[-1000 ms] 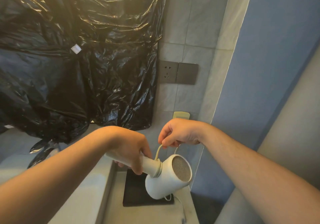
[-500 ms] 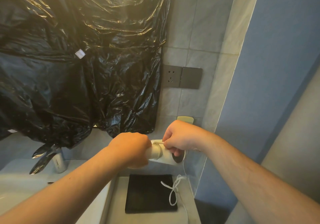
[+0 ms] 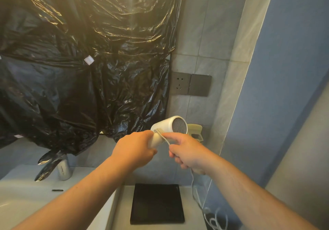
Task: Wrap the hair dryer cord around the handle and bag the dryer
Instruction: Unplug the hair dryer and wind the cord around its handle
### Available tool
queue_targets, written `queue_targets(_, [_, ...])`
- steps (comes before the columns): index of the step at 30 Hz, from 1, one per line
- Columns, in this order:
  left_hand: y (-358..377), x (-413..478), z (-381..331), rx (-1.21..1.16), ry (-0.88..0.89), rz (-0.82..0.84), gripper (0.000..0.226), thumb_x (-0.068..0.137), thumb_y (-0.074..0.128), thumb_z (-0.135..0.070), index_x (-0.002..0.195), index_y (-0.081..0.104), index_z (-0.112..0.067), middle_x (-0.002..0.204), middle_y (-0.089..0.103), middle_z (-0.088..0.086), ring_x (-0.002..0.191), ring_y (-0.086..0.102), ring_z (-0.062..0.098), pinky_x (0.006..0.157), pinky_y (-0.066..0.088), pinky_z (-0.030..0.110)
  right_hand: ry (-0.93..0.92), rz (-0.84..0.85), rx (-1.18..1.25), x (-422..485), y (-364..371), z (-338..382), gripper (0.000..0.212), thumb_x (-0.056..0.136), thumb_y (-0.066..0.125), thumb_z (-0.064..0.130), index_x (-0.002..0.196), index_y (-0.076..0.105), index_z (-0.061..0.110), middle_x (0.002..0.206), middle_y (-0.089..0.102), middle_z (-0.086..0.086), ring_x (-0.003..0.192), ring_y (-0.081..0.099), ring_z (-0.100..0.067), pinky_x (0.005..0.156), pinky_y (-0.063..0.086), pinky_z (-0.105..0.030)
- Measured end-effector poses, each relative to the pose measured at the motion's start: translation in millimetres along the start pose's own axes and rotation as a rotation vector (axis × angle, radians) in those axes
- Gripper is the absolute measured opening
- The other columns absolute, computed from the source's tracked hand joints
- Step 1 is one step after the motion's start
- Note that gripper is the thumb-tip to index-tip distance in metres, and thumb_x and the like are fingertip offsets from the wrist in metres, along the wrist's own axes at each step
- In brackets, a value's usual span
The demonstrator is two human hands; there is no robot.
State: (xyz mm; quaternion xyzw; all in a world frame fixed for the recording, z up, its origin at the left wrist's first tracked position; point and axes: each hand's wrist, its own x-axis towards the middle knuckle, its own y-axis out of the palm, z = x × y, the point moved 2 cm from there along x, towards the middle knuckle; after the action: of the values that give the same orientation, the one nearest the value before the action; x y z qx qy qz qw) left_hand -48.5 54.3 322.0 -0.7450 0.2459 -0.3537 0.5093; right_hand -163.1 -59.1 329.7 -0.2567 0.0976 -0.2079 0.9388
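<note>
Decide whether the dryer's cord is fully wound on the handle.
Not fully: the cord loops the handle near its top, but slack hangs loose below the right hand.

A single wide-angle camera sits on the person's head, facing forward and slightly down toward the tiled wall [image 3: 192,33]. It looks from close range onto the left hand [image 3: 135,149] and right hand [image 3: 187,155], with the counter [image 3: 156,227] along the bottom edge.

We saw warm yellow glare streaking the top of the black plastic sheet [image 3: 74,80]; below it the light dimmed, and right of it the edges of the wall [image 3: 293,69] bowed with wide-angle distortion.
</note>
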Motion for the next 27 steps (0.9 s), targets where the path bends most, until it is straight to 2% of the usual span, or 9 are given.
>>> queue_targets(2, [-2.1, -2.0, -0.1, -0.073, 0.01, -0.007, 0.058, 0.087, 0.06, -0.045, 0.139, 0.035, -0.042, 0.114, 0.069, -0.003, 0.097, 0.065, 0.025, 0.071, 0.044, 0.031, -0.007, -0.045, 0.175, -3.4, 5.0, -5.3, 0.047, 0.092, 0.039, 0.005, 0.11, 0.055, 0.046, 0.073, 0.052, -0.005, 0.048, 0.036, -0.01, 0.039, 0.029, -0.021])
queue_targets(5, [-2.5, -5.4, -1.7, -0.147, 0.023, 0.014, 0.073, 0.09, 0.057, -0.043, 0.151, 0.016, -0.049, 0.121, 0.067, -0.002, 0.1, 0.066, 0.022, 0.074, 0.048, 0.029, -0.042, -0.13, 0.241, -5.4, 9.9, -9.9, 0.035, 0.095, 0.043, 0.007, 0.115, 0.059, 0.032, 0.075, 0.057, -0.004, 0.048, 0.037, -0.01, 0.04, 0.029, -0.022])
queue_targets(10, [-3.7, -6.5, -0.9, -0.44, 0.033, -0.001, 0.066, 0.086, 0.061, -0.035, 0.144, 0.034, -0.048, 0.119, 0.067, -0.009, 0.09, 0.066, 0.015, 0.081, 0.056, 0.039, -0.056, -0.254, 0.418, -7.8, 8.6, -11.3, 0.015, 0.095, 0.051, 0.008, 0.1, 0.065, 0.012, 0.07, 0.061, -0.004, 0.044, 0.036, -0.007, 0.038, 0.027, -0.018])
queue_targets(11, [-3.6, -6.8, -1.5, -0.521, 0.031, 0.01, 0.065, 0.085, 0.063, -0.033, 0.144, 0.037, -0.046, 0.116, 0.067, -0.009, 0.084, 0.066, 0.013, 0.078, 0.058, 0.038, -0.057, -0.267, 0.437, -8.1, 7.3, -11.7, 0.012, 0.094, 0.053, 0.007, 0.095, 0.064, 0.011, 0.069, 0.062, -0.004, 0.044, 0.037, -0.007, 0.038, 0.027, -0.017])
queue_targets(14, [-6.5, -9.5, -5.7, -0.775, -0.008, 0.058, 0.063, 0.085, 0.066, -0.026, 0.139, 0.042, -0.048, 0.096, 0.068, -0.005, 0.058, 0.062, 0.011, 0.054, 0.055, 0.027, -0.073, -0.287, 0.437, -8.5, 2.0, -11.8, 0.008, 0.092, 0.058, 0.009, 0.089, 0.065, 0.013, 0.067, 0.062, -0.004, 0.044, 0.04, -0.007, 0.038, 0.031, -0.018])
queue_targets(16, [-10.9, -12.6, -10.1, -0.913, -0.044, 0.086, 0.057, 0.087, 0.065, -0.022, 0.128, 0.043, -0.055, 0.084, 0.067, 0.002, 0.052, 0.061, 0.012, 0.05, 0.052, 0.024, -0.096, -0.291, 0.446, -8.8, -1.5, -9.4, 0.007, 0.091, 0.059, 0.009, 0.086, 0.065, 0.01, 0.065, 0.061, -0.003, 0.043, 0.04, -0.008, 0.037, 0.032, -0.019])
queue_targets(19, [-19.4, -19.1, -17.2, -1.078, -0.053, 0.108, 0.046, 0.09, 0.062, -0.02, 0.116, 0.051, -0.056, 0.08, 0.067, 0.011, 0.052, 0.062, 0.015, 0.051, 0.054, 0.027, -0.126, -0.291, 0.504, -9.4, -6.2, -2.2, 0.009, 0.091, 0.059, 0.007, 0.083, 0.063, 0.006, 0.061, 0.059, -0.003, 0.041, 0.037, -0.007, 0.036, 0.028, -0.018])
queue_targets(23, [-25.0, -27.1, -21.2, -1.227, -0.021, 0.14, 0.04, 0.093, 0.056, -0.016, 0.112, 0.064, -0.051, 0.075, 0.063, 0.012, 0.055, 0.059, 0.02, 0.053, 0.052, 0.031, -0.133, -0.261, 0.553, -10.8, -12.0, 7.9, 0.007, 0.091, 0.058, 0.007, 0.091, 0.065, 0.004, 0.059, 0.058, -0.001, 0.04, 0.034, -0.006, 0.036, 0.025, -0.016])
queue_targets(27, [-20.9, -35.2, -25.2, -1.339, 0.036, 0.207, 0.032, 0.088, 0.057, -0.021, 0.115, 0.067, -0.035, 0.078, 0.059, 0.013, 0.058, 0.055, 0.024, 0.052, 0.047, 0.032, -0.144, -0.217, 0.448, -13.9, -12.3, 8.5, 0.023, 0.093, 0.056, 0.015, 0.075, 0.069, 0.014, 0.063, 0.056, -0.001, 0.045, 0.035, -0.006, 0.04, 0.028, -0.017])
